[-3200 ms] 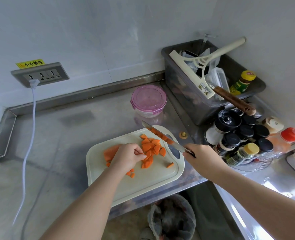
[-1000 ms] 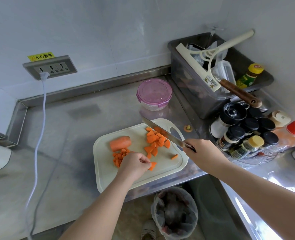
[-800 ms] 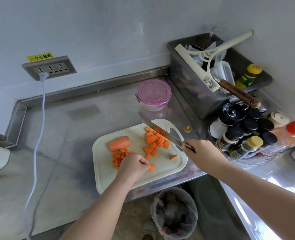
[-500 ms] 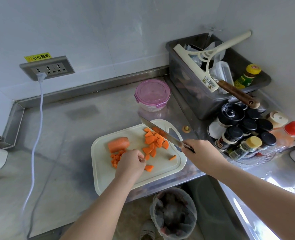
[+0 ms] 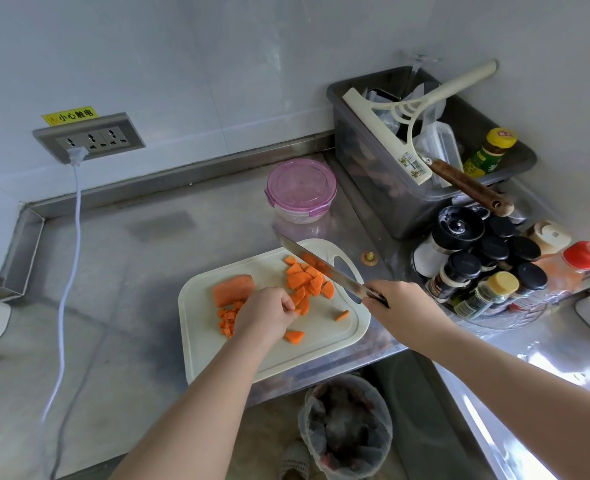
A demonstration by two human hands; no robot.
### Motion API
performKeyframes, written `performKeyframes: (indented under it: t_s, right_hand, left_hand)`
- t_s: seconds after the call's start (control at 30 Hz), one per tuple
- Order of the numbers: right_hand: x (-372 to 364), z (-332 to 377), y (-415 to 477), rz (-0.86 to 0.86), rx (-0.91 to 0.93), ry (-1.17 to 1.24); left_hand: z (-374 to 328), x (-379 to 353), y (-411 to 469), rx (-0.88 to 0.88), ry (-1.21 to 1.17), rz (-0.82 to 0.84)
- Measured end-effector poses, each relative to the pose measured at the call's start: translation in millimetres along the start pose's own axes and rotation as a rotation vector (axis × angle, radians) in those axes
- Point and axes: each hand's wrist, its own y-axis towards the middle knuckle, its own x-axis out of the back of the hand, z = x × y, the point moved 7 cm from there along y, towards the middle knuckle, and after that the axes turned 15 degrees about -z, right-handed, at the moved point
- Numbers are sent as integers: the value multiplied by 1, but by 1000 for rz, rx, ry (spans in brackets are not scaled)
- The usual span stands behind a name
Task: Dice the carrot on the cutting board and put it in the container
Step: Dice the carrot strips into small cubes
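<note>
A cream cutting board (image 5: 321, 355) lies at the steel counter's front edge. On it are a thick uncut carrot chunk (image 5: 233, 289), a small heap of diced carrot (image 5: 227, 322) and a pile of carrot slices (image 5: 307, 280). My left hand (image 5: 267, 315) is over the board's middle, fingers curled, pinching a carrot slice at the pile's near edge. My right hand (image 5: 402, 306) grips the handle of a knife (image 5: 321, 266), whose blade is raised over the slices and points to the back left. A round container with a pink lid (image 5: 301, 188), closed, stands behind the board.
A grey bin (image 5: 366, 188) with a squeegee and bottles stands at the back right, spice jars (image 5: 480, 265) beside it. A white cable (image 5: 68, 271) hangs from the wall socket (image 5: 89, 140) across the counter's left. A lined waste bin (image 5: 345, 424) sits below the counter edge.
My left hand moved from the diced heap up and right to the slice pile and took hold of a slice. The knife stayed raised in my right hand.
</note>
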Motion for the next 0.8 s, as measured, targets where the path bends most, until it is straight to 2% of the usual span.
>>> performKeyframes:
  t_s: [0.07, 0.2, 0.5, 0.6, 0.7, 0.8]
  right_hand:
    - [-1, -2, 0, -8, 4, 0]
    - [-3, -2, -2, -3, 4, -5]
    - [-3, 1, -4, 15, 16, -11]
    - [-4, -1, -7, 34, 27, -16]
    - [-6, -3, -8, 29, 20, -16]
    - [-7, -2, -10, 29, 10, -12]
  left_hand:
    - [4, 2, -3, -4, -104, 63]
    - [9, -4, -13, -47, -78, 147]
    - [7, -5, -21, -70, -43, 79]
    - [5, -4, -24, -174, 1, 72]
    - [-2, -12, -35, -384, 177, 74]
    - [-6, -18, -42, -442, 212, 33]
